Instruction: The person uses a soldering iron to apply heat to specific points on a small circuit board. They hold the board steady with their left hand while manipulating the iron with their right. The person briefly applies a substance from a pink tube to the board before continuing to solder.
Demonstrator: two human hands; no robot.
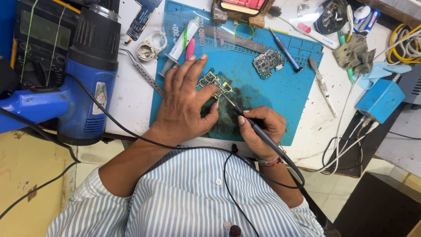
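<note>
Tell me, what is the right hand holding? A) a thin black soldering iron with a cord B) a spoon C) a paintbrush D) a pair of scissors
A: the right hand grips a thin black soldering iron like a pen, its tip on the small circuit board that the left hand presses onto the blue mat.

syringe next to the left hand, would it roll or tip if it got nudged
The syringe lies flat on the blue mat, so tipping seems unlikely. Its round barrel could roll, though the pink tool beside it may block it. Probably light and stiff.
</note>
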